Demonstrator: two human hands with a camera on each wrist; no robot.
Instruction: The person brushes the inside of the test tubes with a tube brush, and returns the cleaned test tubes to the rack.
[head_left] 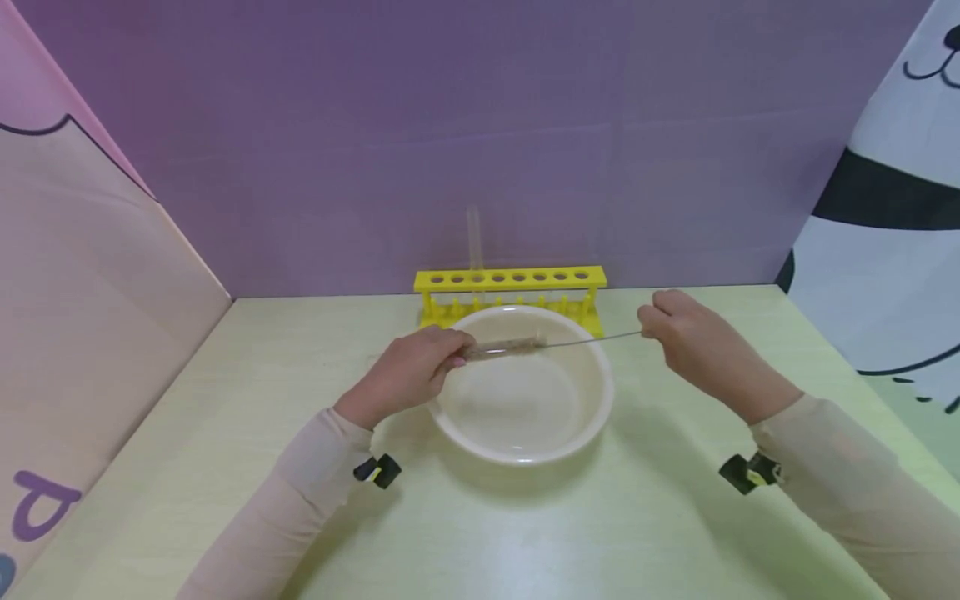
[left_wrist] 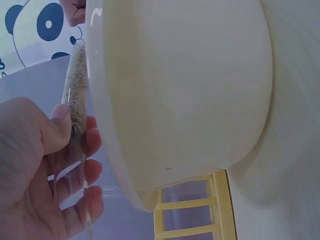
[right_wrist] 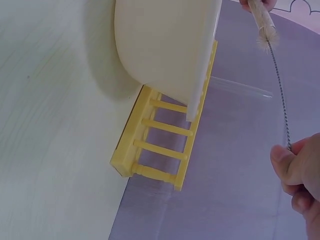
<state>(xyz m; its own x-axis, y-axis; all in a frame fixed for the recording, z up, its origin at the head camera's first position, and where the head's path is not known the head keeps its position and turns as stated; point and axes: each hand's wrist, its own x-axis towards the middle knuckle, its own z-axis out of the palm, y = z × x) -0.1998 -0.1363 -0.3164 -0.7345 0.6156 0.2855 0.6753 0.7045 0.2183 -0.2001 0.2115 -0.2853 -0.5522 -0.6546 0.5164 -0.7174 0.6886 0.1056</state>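
A clear test tube (head_left: 491, 350) lies nearly level above the basin's far part, held by my left hand (head_left: 412, 367) with thumb and fingers around it. Inside the tube sits the bristle head of a test tube brush (left_wrist: 77, 82), its pale bristles poking slightly out of the mouth. My right hand (head_left: 690, 346) pinches the far end of the brush's twisted wire handle (right_wrist: 281, 95), to the right of the basin. Below both is a cream-white basin (head_left: 525, 450) on the table; any water in it is hard to make out.
Behind the basin stands a yellow test tube rack (head_left: 510, 277), partly hidden by the rim. Another clear test tube (head_left: 475, 237) stands upright in it. The pale wooden table (head_left: 247, 400) meets a purple backdrop (head_left: 420, 150), with printed panels at left and right.
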